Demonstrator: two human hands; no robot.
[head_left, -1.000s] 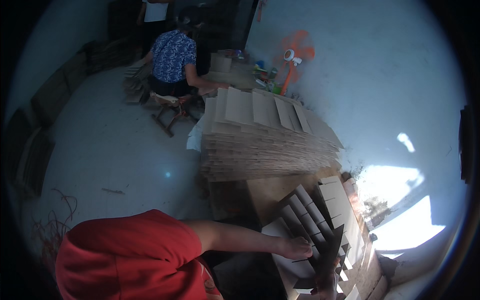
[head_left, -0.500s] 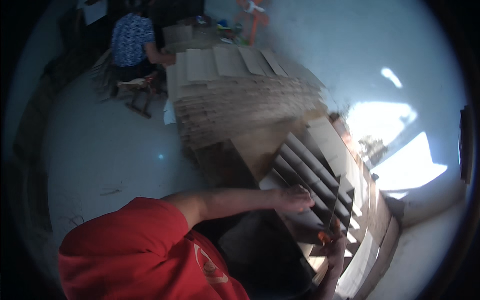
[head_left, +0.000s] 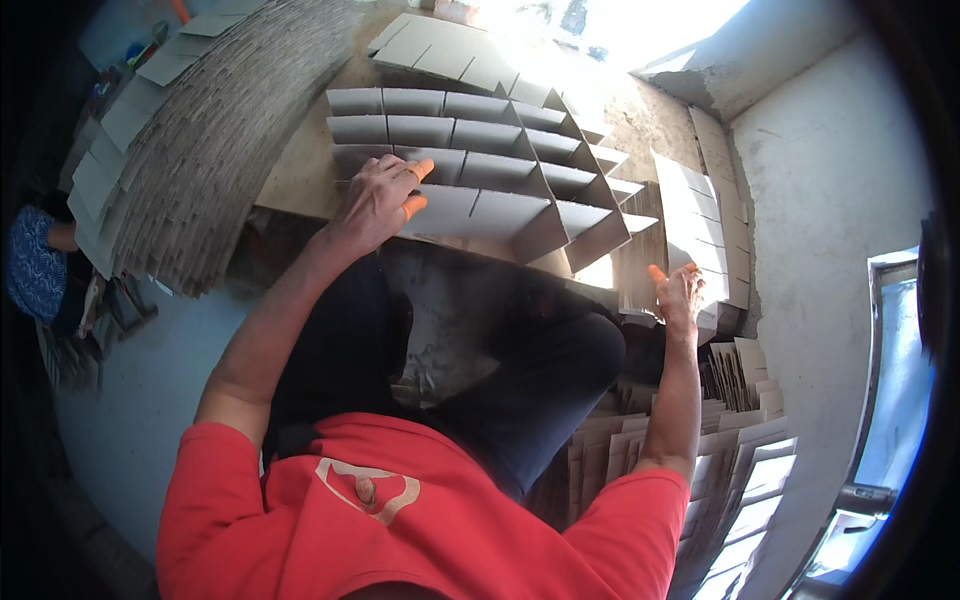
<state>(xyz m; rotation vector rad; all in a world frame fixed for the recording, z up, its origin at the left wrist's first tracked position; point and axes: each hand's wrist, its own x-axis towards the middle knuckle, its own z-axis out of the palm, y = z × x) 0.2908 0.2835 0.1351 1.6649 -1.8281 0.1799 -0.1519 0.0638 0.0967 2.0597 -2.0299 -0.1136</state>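
A grey cardboard divider grid [head_left: 505, 205] of long slotted strips, crossed by two shorter strips at its right part, stands on the work table before me. My left hand [head_left: 375, 200] is at its near left side, fingers bent over the nearest long strip, with the thumb in front of it; orange covers sit on thumb and forefinger. Farther right, my right hand [head_left: 680, 298] reaches to a pile of pale slotted cardboard strips [head_left: 690, 215]. Its orange-tipped thumb and forefinger are apart, and I see nothing between them. Whether the fingertips touch the pile is unclear.
A tall heap of stacked cardboard [head_left: 200, 130] fills the left. More slotted strips [head_left: 450, 55] lie behind the grid. Bundles of cardboard [head_left: 720, 440] stand low at my right, near the wall [head_left: 810, 200]. Another person [head_left: 35, 265] sits at the far left.
My view has swung to the right. The right hand has left the grid's cross strip and moved to the strip pile. My left hand has stayed at the grid.
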